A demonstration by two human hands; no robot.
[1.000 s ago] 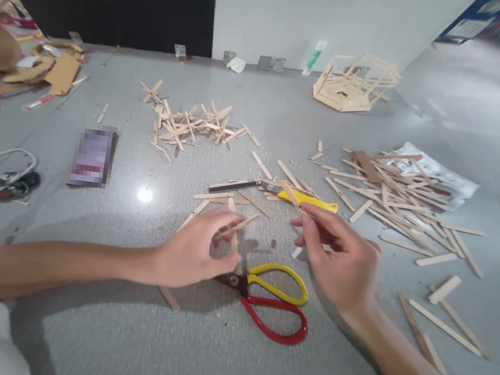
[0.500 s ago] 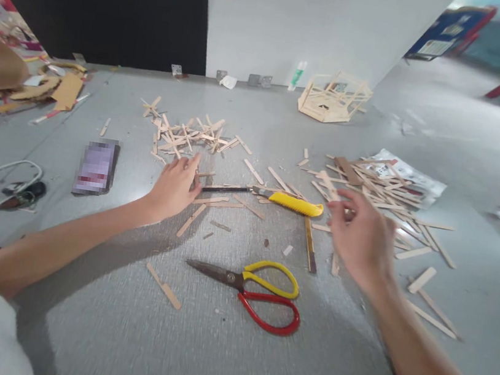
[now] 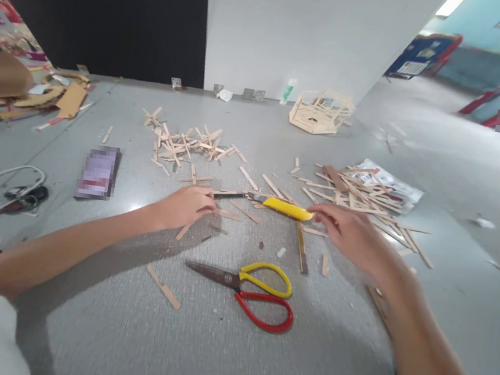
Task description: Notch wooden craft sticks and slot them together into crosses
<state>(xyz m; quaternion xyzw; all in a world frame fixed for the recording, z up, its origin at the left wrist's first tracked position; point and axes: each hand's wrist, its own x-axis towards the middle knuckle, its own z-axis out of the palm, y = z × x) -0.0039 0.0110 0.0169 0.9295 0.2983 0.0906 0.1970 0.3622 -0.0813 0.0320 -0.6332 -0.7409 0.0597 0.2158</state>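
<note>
My left hand [image 3: 189, 207] has its fingers closed around the near end of a thin black pen [image 3: 231, 195] lying on the grey table. The pen's tip points at the blade of a yellow utility knife [image 3: 286, 209]. At the knife's handle end, my right hand [image 3: 348, 232] pinches with thumb and fingertips. Flat wooden craft sticks [image 3: 249, 178] lie around both tools, and two crossed sticks [image 3: 195, 178] are just beyond my left hand. Closer to me lie scissors [image 3: 240, 285] with one yellow and one red handle, beside a brown strip [image 3: 301, 247].
Piles of craft sticks lie at left [image 3: 186, 144] and right, the right one by a plastic bag [image 3: 399, 187]. A stick-built frame [image 3: 320, 113] and a glue tube [image 3: 287, 91] stand at the back. A phone [image 3: 98, 172], cable [image 3: 20, 164] and cardboard [image 3: 71, 100] are left.
My left hand has moved right and nearer, onto the pen, uncovering crossed sticks. My right hand no longer shows the craft stick it held and has come to the knife's end. The view has shifted slightly.
</note>
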